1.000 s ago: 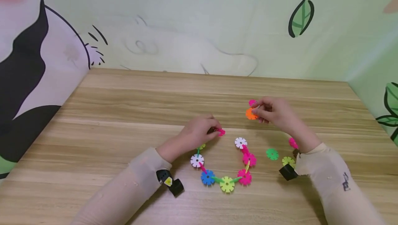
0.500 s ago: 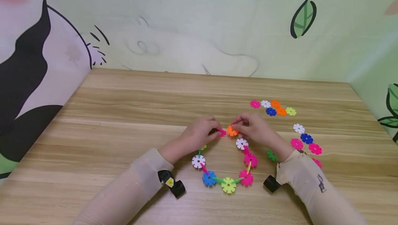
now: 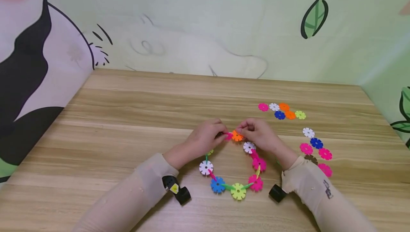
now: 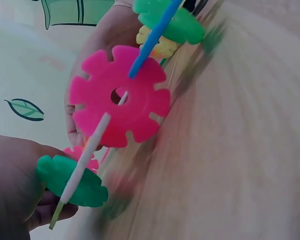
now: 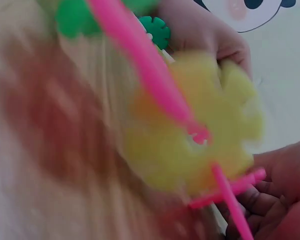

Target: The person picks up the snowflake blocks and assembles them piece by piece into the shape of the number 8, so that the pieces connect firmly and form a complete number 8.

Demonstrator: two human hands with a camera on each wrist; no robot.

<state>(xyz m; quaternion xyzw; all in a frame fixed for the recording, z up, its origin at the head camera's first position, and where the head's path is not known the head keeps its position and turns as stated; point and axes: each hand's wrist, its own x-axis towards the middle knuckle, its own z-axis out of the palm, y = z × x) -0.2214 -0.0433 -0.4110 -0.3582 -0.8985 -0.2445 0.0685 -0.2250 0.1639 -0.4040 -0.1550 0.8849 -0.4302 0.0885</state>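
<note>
While the left hand [image 3: 205, 137] pinches the chain [image 3: 237, 185], the right hand [image 3: 261, 134] pinches the orange disc [image 3: 237, 136].

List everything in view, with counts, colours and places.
Chain: one, of white, blue, yellow-green and pink discs joined by edge-on pieces, curving between both hands near the table's front.
Orange disc: one, pinched by the right hand at the chain's open top.
Pink disc: one, in the left hand, touching the orange one.
Far discs: six loose; pink, white, two orange, blue, yellow-green; far right.
Right discs: at least six; white, blue, three pink, one brown.
Table: one, wooden.
Wall: pale green, leaf drawings.
Left hand.
Right hand.
</note>
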